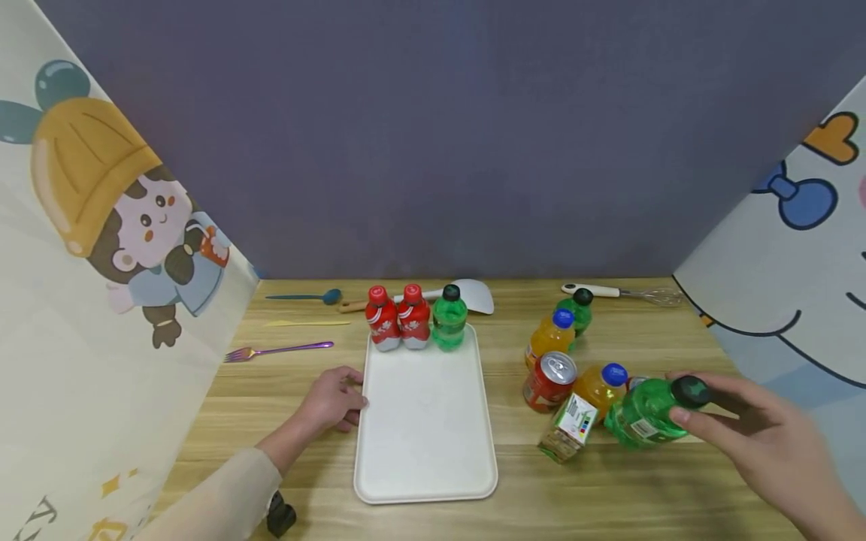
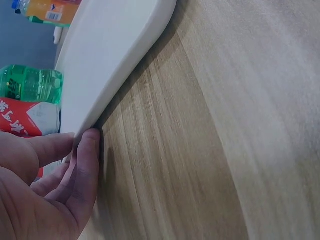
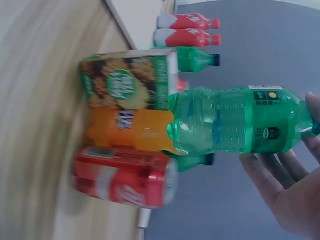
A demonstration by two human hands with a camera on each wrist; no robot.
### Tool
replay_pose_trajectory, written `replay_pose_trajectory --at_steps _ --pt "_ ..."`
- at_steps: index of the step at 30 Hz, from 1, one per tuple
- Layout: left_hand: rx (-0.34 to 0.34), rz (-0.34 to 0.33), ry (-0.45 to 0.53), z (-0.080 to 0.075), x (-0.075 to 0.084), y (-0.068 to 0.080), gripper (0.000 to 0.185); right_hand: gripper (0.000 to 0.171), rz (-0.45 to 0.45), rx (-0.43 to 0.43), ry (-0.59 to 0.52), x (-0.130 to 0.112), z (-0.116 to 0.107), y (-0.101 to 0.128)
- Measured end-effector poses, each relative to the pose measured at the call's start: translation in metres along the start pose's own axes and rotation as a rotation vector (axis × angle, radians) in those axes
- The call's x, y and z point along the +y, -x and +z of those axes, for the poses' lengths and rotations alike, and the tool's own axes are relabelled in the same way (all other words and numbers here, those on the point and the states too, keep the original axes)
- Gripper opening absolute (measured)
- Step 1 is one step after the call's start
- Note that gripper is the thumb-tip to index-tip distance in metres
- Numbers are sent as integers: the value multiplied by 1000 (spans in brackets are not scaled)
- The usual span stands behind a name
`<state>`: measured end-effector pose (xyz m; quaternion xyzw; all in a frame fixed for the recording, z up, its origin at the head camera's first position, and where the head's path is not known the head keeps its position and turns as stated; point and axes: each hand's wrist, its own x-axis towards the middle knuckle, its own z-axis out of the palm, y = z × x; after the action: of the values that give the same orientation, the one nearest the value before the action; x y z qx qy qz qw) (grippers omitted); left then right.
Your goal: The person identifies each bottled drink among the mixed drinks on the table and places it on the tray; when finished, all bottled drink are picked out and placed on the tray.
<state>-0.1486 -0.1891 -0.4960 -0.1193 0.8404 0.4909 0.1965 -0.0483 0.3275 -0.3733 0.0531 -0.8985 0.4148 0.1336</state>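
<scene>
Fingers of the right hand [image 1: 764,443] curl round the cap end of a green bottle [image 1: 643,413] at the lower right of the head view, tilting it off the surface [image 1: 609,488] so its ribbed, translucent plastic base clears the neighbours. Just beside it stand a glossy red can [image 1: 549,382], an orange bottle [image 1: 601,385] with a blue cap and a leaning printed carton [image 1: 570,427]. The left hand [image 1: 334,398], fingers loosely together, presses against the left rim of the smooth white tray [image 1: 426,451], likely steadying it. Two red bottles [image 1: 398,318] and another green one [image 1: 449,318] line the tray's far edge, upright and touching.
</scene>
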Motion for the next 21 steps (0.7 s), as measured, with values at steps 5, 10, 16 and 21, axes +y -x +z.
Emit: replay_pose_trajectory --at_steps 5,10,16,21 --pt "-2 -12 -16 -1 0 0 41 45 -47 9 1 -21 -11 -12" --pt "0 -15 -33 -1 0 0 41 52 -120 10 -28 -35 -16 -26" --pt "-6 -21 -42 -2 2 0 41 46 -161 -34 -42 -62 -13 -45" --pt "-10 -28 -48 -1 3 -2 41 43 -201 -118 -153 -82 -3 -63"
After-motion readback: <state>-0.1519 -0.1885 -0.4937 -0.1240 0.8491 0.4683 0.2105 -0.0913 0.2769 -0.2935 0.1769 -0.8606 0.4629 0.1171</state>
